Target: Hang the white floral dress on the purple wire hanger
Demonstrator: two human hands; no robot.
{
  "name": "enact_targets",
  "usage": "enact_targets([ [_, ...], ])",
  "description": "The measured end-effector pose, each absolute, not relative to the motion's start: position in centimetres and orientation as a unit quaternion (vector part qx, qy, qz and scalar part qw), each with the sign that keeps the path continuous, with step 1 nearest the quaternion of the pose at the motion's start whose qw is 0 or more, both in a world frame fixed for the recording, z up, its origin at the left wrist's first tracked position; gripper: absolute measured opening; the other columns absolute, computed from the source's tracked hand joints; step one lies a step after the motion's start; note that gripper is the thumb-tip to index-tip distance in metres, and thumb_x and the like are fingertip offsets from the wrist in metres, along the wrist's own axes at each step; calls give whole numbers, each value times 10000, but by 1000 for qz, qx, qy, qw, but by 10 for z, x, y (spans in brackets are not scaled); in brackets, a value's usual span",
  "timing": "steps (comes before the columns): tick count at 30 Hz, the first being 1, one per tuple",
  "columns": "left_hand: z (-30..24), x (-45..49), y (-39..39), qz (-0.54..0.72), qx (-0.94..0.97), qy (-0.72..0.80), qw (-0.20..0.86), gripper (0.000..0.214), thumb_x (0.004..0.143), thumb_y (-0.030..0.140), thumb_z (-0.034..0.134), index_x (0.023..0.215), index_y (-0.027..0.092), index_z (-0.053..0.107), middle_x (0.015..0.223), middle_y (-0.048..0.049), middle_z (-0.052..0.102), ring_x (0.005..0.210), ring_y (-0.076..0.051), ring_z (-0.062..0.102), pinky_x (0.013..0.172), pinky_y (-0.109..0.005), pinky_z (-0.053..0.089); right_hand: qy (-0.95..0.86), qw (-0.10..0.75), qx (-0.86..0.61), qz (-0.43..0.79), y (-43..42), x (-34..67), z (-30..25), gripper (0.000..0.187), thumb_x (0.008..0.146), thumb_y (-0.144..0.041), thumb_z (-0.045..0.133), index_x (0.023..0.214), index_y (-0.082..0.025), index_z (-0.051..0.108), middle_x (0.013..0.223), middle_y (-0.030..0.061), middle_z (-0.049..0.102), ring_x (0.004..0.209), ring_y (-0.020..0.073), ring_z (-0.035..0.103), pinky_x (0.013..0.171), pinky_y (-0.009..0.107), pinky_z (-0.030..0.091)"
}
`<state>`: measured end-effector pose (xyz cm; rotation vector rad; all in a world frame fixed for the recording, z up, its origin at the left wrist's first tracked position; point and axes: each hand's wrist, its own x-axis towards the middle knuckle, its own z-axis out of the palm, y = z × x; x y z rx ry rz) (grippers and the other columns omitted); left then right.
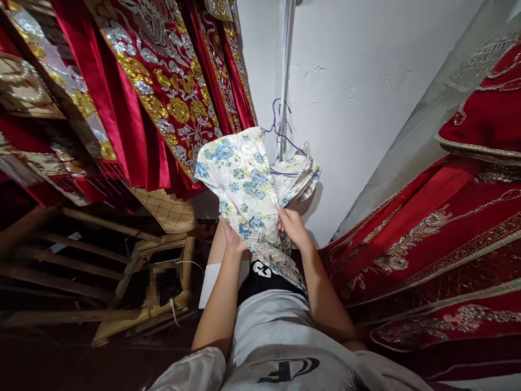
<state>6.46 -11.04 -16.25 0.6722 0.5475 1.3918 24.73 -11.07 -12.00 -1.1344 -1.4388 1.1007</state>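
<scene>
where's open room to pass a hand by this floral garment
Right of the floral garment, before the white wall, short of the red embroidered garments. Crowded: the left, with hanging red sequined garments and a bamboo chair.

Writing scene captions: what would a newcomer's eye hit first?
The blue-flowered white garment on a purple hanger at center, right hand gripping it, left hand at its edge. Then the red costume with gold-silver decoration, upper left, and beaded red garments on the right.

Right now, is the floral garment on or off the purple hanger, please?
On: the purple hanger rises between the shoulders of the floral garment.
</scene>
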Motion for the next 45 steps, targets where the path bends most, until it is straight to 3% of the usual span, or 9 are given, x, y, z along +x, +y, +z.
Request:
enact_targets([
  [4,-172,67,-108,580,333,312,674,546,567,321,912,1058,202,706,1010,-86,743,1150,-332,641,964,-391,510,-593,506,-454,430,-110,247,-116,416,903,-519,536,619,-216,504,505,-41,478,479,108,411,510,259,302],
  [10,-177,79,-95,732,317,447,405,259,713,203,717,951,181,618,878,-31,649,835,-182,630,787,-281,493,-511,595,-458,418,-108,265,-121,311,856,-412,516,608,-229,475,504,-48,431,477,111,372,497,260,288],
  [14,-176,91,-103,776,358,470,220,244,784,163,613,1020,203,565,966,-25,597,862,-148,581,810,-255,463,-505,580,-463,441,-108,262,-123,296,849,-401,518,609,-230,488,510,-42,462,475,116,406,492,255,318],
  [22,-177,136,-106,568,641,429,285,181,696,65,524,813,201,504,699,30,531,675,-147,511,636,-237,388,-596,426,-431,527,-105,244,-113,266,853,-264,547,614,-173,618,464,-1,594,396,92,447,450,211,339],
  [27,-179,135,-100,512,684,465,233,137,800,111,525,774,216,442,695,25,497,663,-158,487,649,-261,359,-553,474,-450,516,-61,245,-55,323,920,-170,506,617,-144,615,426,-15,557,343,54,367,383,170,274],
  [35,-182,141,-94,405,767,448,215,228,712,6,517,682,222,451,645,15,467,623,-173,446,624,-286,340,-520,572,-422,474,9,235,38,272,964,-135,462,702,-167,527,450,-57,503,306,21,317,312,113,178],
  [39,-134,122,-69,444,764,421,203,85,841,169,580,902,205,628,800,-42,617,728,-200,563,691,-304,421,-553,573,-380,470,2,240,27,271,979,-241,537,718,-172,522,468,-54,510,310,21,353,310,107,219],
  [42,-67,104,-41,586,710,371,122,295,945,249,543,1229,203,606,835,-32,647,695,-181,571,725,-309,447,-565,565,-375,470,-3,243,21,297,993,-236,505,707,-163,536,449,-50,507,315,27,350,316,107,217],
  [45,-9,95,-15,592,729,336,68,226,969,278,558,1158,193,647,844,-21,655,724,-171,595,775,-313,463,-587,562,-355,462,-2,242,21,326,1011,-276,501,705,-170,541,445,-62,491,326,32,352,343,109,243],
])
